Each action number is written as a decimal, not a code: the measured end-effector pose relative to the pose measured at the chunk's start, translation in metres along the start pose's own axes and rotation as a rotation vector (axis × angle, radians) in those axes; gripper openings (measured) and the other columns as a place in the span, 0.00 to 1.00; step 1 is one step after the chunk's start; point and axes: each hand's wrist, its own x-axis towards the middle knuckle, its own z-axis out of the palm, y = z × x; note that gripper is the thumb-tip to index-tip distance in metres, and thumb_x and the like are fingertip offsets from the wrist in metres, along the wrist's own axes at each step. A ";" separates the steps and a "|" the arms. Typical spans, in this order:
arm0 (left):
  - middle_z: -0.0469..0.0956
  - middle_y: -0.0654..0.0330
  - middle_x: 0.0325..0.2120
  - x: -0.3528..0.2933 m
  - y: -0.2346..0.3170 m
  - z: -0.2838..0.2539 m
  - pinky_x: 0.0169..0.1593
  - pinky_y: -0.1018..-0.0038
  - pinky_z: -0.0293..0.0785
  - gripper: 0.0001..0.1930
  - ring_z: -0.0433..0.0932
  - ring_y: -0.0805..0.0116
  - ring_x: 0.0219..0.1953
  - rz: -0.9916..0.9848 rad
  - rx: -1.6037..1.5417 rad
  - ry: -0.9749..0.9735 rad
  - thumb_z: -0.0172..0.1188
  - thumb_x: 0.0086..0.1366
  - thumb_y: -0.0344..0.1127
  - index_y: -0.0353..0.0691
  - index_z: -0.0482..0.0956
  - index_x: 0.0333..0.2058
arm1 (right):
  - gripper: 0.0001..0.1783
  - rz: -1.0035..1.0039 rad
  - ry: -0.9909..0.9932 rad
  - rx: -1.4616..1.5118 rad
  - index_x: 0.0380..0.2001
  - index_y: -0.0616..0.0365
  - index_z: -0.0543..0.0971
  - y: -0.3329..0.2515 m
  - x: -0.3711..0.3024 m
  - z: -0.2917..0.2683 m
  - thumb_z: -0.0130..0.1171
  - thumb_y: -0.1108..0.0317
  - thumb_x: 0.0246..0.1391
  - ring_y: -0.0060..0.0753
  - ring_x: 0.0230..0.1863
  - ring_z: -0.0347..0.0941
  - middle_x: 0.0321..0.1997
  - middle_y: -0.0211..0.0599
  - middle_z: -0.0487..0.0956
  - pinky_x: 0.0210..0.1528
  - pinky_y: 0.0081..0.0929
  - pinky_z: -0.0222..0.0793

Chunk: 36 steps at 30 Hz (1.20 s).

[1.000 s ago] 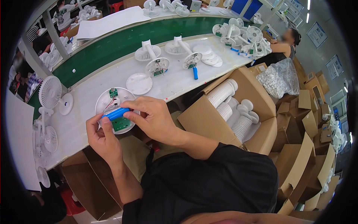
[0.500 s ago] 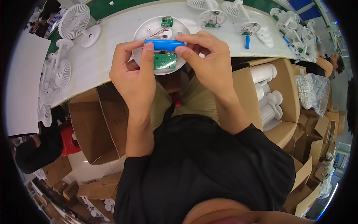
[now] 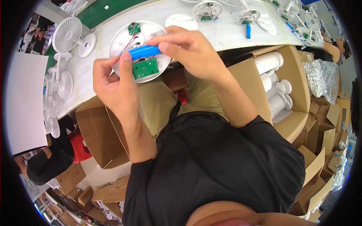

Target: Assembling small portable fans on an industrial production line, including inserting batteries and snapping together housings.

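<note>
Seen from above, a person in a black shirt [image 3: 211, 162] and tan trousers [image 3: 158, 109] sits working with two bare hands. The left hand [image 3: 116, 86] and the right hand [image 3: 194, 52] share one blue battery [image 3: 143, 52], a smooth cylinder lying almost level between them. The fingers of the left hand are closed in a pinch on its left end, thumb on top; those of the right hand pinch its right end between thumb and forefinger. The battery is over the middle of a round white base [image 3: 163, 67] at the near edge of the white worktop [image 3: 98, 49]; whether it touches the base cannot be told. Just below the battery, inside the base, is a green circuit board [image 3: 145, 69]; a smaller green board [image 3: 134, 28] sits near the far rim, with thin red wires [image 3: 131, 39] beside it.

To the left, below the worktop, stands a brown carton [image 3: 102, 132]; to the right, an open cardboard box [image 3: 247, 84] holds stacked white discs [image 3: 268, 62]. Farther along the worktop are white fans [image 3: 67, 34] on the left, a flat white cover [image 3: 181, 22] behind the base, and another blue cylinder [image 3: 248, 31] hanging near the edge on the right. Beyond runs a green strip [image 3: 109, 10].
</note>
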 end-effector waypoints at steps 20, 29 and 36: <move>0.81 0.52 0.36 -0.015 -0.011 -0.030 0.41 0.82 0.74 0.10 0.77 0.73 0.34 -0.100 -0.259 0.011 0.54 0.67 0.22 0.32 0.75 0.46 | 0.23 0.021 0.503 -0.277 0.50 0.57 0.76 0.079 -0.023 -0.069 0.60 0.74 0.47 0.40 0.38 0.75 0.41 0.42 0.78 0.48 0.32 0.71; 0.81 0.47 0.39 -0.018 0.001 -0.023 0.41 0.82 0.78 0.23 0.80 0.69 0.36 -0.150 -0.205 0.054 0.54 0.68 0.22 0.33 0.67 0.61 | 0.30 0.159 0.530 -0.610 0.58 0.54 0.70 0.070 -0.041 -0.124 0.60 0.74 0.49 0.39 0.42 0.75 0.42 0.45 0.78 0.46 0.29 0.72; 0.81 0.47 0.39 -0.020 0.004 -0.020 0.42 0.80 0.80 0.21 0.81 0.67 0.38 -0.156 -0.244 0.089 0.53 0.68 0.22 0.33 0.68 0.60 | 0.31 0.349 0.602 -0.444 0.58 0.56 0.69 0.059 -0.045 -0.125 0.61 0.73 0.48 0.40 0.45 0.74 0.47 0.48 0.76 0.46 0.29 0.73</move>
